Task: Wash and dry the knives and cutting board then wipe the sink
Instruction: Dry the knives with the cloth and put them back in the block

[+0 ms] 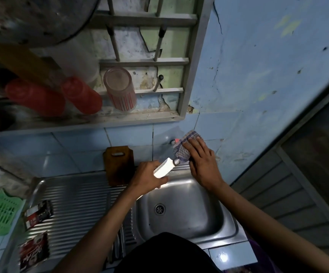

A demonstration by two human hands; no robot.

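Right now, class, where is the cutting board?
In the head view, the cutting board stands upright against the tiled wall behind the draining rack, left of the left hand gripping the knife.

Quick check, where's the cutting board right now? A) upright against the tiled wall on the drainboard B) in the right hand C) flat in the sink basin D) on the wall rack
A: the cutting board stands on end on the drainboard, leaning against the tiles.

single head-worn wide-angle view, looking steeply down and forward from close above the sink (pixel 181 229); tiled wall (pixel 258 75) ahead, strong edge distortion. no second view.
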